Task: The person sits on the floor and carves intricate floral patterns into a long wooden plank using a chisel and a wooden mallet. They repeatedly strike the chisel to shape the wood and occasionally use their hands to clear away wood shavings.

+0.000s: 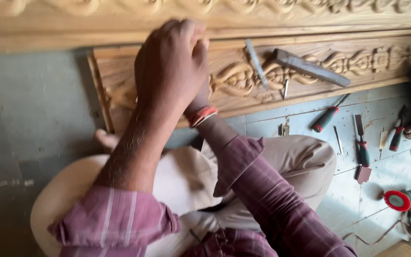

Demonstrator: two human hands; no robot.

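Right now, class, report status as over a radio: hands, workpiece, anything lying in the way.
Left hand fisted over carved panel, right hand tucked behind; grip contents hidden. Metal bar and chisel lie on panel.

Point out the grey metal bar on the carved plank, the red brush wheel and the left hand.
grey metal bar [311,68], head view, middle of its length.
red brush wheel [396,200], head view, its face.
left hand [170,64], head view, back of the hand.
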